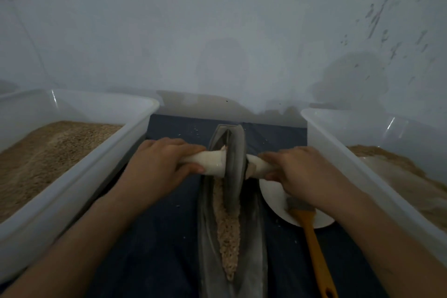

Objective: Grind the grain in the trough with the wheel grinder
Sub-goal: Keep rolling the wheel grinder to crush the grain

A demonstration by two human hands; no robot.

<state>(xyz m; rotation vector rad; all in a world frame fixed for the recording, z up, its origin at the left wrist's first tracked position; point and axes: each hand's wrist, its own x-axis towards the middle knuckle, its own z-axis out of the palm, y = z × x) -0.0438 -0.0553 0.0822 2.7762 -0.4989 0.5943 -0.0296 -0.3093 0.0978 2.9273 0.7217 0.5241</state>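
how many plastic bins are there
2. One bin stands left of the trough, holding grain; the other bin stands right of it, also holding grain. More may lie outside the frame.

I counted two translucent white plastic tubs [79,157] [343,152] holding brown grain, one long grey metal trough [208,237], one grey wheel grinder [233,164], one white plate [275,198], one yellow-handled brush [312,237], and two hands [154,164] [302,169].
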